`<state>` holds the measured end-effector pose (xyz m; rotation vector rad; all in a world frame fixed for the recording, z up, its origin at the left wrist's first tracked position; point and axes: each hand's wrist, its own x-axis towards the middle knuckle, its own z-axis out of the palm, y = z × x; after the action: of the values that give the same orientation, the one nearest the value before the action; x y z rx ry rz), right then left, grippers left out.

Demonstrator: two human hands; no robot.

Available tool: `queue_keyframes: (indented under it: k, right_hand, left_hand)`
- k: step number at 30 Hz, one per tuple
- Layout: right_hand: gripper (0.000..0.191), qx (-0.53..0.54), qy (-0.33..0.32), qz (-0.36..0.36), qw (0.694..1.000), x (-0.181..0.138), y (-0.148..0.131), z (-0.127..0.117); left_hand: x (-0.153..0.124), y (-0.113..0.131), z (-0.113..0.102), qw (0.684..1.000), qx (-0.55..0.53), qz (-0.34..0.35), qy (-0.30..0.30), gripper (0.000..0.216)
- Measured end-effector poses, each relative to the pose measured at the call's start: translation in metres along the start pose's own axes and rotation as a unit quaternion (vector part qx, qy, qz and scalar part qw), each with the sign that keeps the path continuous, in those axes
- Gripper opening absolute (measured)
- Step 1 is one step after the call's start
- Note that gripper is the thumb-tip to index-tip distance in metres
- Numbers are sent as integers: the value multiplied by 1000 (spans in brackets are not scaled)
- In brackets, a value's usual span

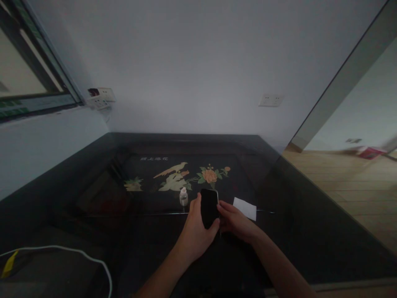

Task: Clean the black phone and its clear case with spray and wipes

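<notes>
Both hands meet over a dark glass-topped table (294, 231). My left hand (194, 229) grips a black smartphone (209, 207) from its left side and bottom, screen facing me. My right hand (234, 221) is curled against the phone's right edge, fingertips touching it. A small clear bottle with a white cap (183, 196) stands just left of the phone. A white square wipe or cloth (245, 207) lies flat on the glass just right of my right hand.
Under the glass is a dark panel painted with a bird and flowers (180, 176). A white cable (62, 250) loops over the near left corner. Wall sockets (271, 99) sit on the back wall, a window (27, 74) at left, wooden floor (347, 182) at right.
</notes>
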<state>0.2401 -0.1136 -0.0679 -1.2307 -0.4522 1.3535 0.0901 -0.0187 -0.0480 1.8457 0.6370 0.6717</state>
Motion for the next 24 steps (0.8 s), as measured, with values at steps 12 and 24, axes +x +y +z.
queue_keyframes:
  k: [12,24]
  right_hand:
    - [42,8,-10,7,1000,-2,-2,-3]
    - [44,8,-22,13,1000,-3,-3,-5]
  left_hand:
    - [8,5,-11,997,73,-12,22,52]
    - [15,-8,-16,997,-59,-58,-6,41]
